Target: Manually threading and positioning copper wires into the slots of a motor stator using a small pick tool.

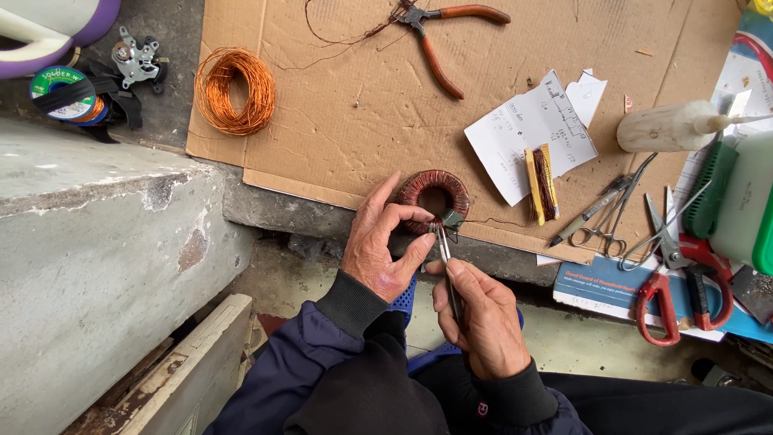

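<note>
Cardboard covers the bench. Left hand pinches a wound coil ring at its near edge. Right hand grips tweezers touching the ring.

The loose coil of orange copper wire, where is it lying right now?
In the head view the coil of orange copper wire lies upper left, on the cardboard sheet's left edge, right of the solder reel.
</note>
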